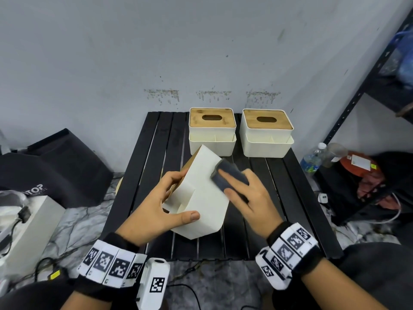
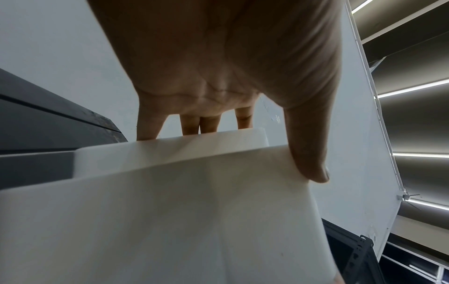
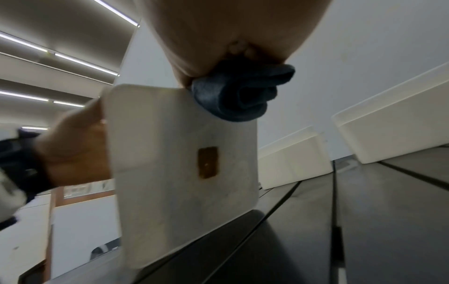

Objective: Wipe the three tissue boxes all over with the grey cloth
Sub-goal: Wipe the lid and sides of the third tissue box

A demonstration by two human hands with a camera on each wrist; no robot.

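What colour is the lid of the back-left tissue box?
The lid is light brown wood; clearest in the head view.

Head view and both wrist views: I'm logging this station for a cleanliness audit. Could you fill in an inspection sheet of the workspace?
Surface: black slatted table.
Job's things: held tissue box tilted over the table; back-left tissue box and back-right tissue box upright, wooden lids on; grey cloth against the held box.
Clutter: water bottle, black bag and white box on the floor.
Grips: left hand grips the held tissue box; right hand holds the grey cloth to it.
Cables: black cable left; white cable right.
Surroundings: stained grey wall; black metal shelving.
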